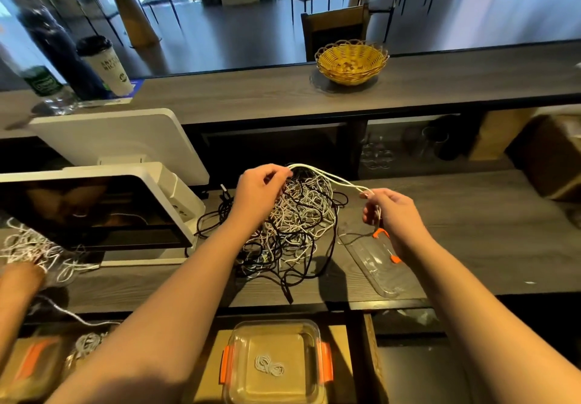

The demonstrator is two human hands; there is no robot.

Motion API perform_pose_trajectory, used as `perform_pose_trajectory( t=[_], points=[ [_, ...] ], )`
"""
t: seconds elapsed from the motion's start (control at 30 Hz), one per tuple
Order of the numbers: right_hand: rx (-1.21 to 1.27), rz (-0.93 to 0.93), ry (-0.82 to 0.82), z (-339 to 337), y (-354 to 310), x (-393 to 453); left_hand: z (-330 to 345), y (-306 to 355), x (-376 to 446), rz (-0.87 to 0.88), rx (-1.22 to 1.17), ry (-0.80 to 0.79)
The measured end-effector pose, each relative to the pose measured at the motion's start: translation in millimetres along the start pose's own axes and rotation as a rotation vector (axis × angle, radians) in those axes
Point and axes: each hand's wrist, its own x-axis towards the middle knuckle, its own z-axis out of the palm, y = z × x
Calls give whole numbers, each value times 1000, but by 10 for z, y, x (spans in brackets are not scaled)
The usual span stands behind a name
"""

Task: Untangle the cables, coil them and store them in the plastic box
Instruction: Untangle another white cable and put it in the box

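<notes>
Pinching a white cable [327,176] taut above the tangle [295,224], my left hand [261,190] and right hand [388,212] each grip one end.

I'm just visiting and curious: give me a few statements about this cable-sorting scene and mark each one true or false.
1. Both hands hold the same white cable. True: the left hand and the right hand each pinch it above the tangled pile.
2. The plastic box is full of cables. False: it holds only one small white coil.
3. The pile has black and white cables. True.
4. The wicker basket sits inside the plastic box. False: it stands on the upper counter, far from the box.
5. The box lid lies on the table right of the pile. True.
</notes>
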Motion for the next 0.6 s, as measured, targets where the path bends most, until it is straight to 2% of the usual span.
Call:
perform_pose_trajectory(
  t=[0.2, 0.27, 0.37, 0.5, 0.6],
  points=[
    [-151, -50, 27, 50, -42, 77, -116, 430, 30, 133, 38, 20],
    [-201, -140, 50, 82, -103, 96, -146, 558, 57, 165, 49, 5],
    [-231, -316, 54, 155, -264, 66, -128, 650, 50, 168, 141, -110],
    [-336, -389, -215, 347, -393, -82, -20, 629, -39, 150, 257, -239],
    [-410, -349, -368, 420, -311, -121, -3, 564, -73, 97, 174, -214]
  ],
)
